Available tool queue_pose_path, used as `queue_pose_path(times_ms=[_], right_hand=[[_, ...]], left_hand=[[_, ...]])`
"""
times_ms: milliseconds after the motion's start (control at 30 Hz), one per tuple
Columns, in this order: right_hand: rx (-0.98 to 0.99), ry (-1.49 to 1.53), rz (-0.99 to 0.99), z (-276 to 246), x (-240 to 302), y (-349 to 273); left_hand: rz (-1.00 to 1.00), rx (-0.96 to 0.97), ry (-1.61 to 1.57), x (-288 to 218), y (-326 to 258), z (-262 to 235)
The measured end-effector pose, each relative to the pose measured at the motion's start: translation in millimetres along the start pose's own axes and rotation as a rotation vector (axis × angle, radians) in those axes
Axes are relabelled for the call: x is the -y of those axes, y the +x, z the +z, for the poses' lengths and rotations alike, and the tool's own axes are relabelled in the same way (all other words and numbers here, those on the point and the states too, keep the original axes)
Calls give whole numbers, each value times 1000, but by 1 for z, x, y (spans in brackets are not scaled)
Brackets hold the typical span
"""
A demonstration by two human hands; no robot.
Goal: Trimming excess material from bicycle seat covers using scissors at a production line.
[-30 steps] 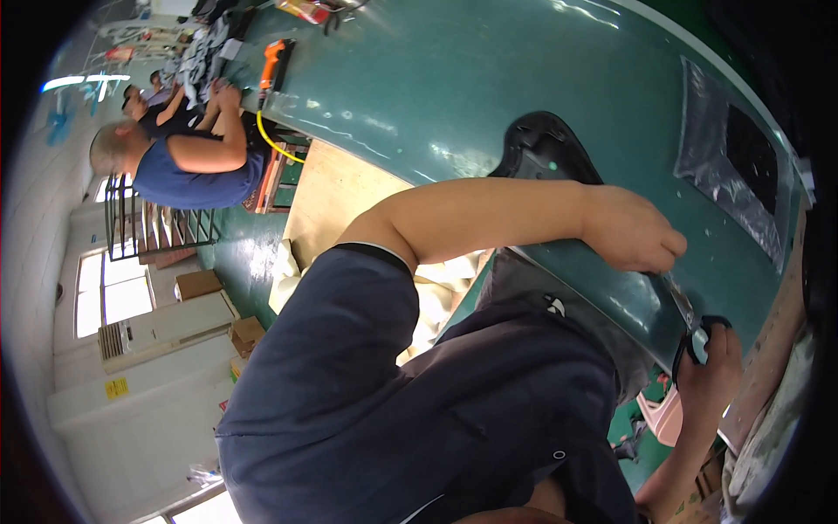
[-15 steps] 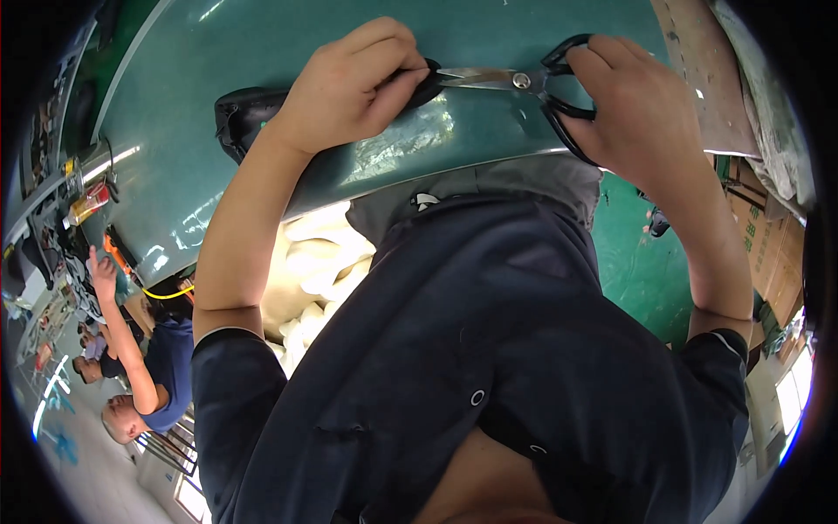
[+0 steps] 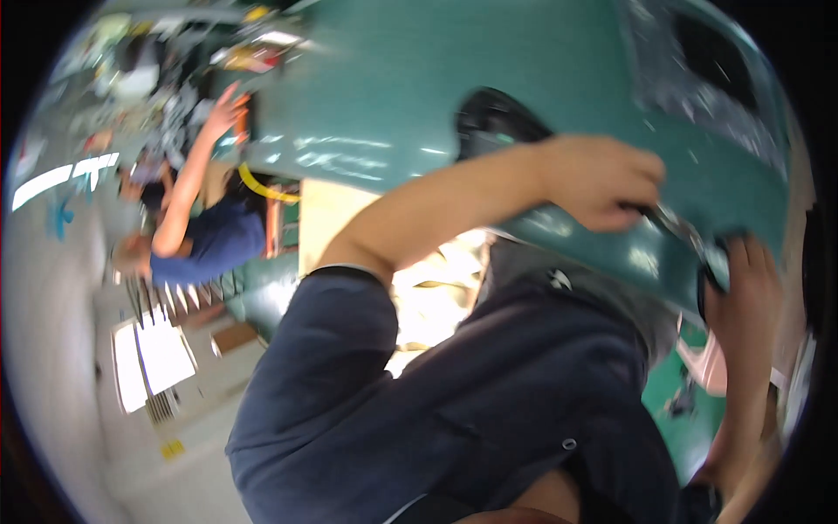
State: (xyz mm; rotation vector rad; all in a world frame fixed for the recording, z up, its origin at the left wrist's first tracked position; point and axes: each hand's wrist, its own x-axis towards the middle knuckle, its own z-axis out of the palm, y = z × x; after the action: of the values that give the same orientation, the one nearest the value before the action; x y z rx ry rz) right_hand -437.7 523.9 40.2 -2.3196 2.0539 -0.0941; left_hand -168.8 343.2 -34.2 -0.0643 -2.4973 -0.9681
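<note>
While your view has swung off to one side since a moment ago, your left hand (image 3: 602, 179) stays clenched on the scissors (image 3: 685, 236) blades and your right hand (image 3: 742, 293) grasps their black handles, both over the green table (image 3: 393, 96) edge, so the cutting is paused

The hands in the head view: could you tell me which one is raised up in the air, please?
The other person's hand at upper left, lifted above the blue shirt. The left hand and right hand hold scissors.

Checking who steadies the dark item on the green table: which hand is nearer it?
Left. The left hand is by the dark item; the right hand holds the scissors farther off.
</note>
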Motion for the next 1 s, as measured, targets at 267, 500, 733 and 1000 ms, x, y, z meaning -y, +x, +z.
queue_pose_path(times_ms=[267,500,733,1000], right_hand=[[95,-20,58,-1,10,-17],[27,25,-12,6,15,-5],[52,46,3,3,10,-1],[26,41,-38,4,13,-1]], left_hand=[[31,-13,122,-3,1,14],[-5,-19,116,-1,-1,14],[-36,-25,108,-1,3,17],[-25,-26,96,-5,0,14]])
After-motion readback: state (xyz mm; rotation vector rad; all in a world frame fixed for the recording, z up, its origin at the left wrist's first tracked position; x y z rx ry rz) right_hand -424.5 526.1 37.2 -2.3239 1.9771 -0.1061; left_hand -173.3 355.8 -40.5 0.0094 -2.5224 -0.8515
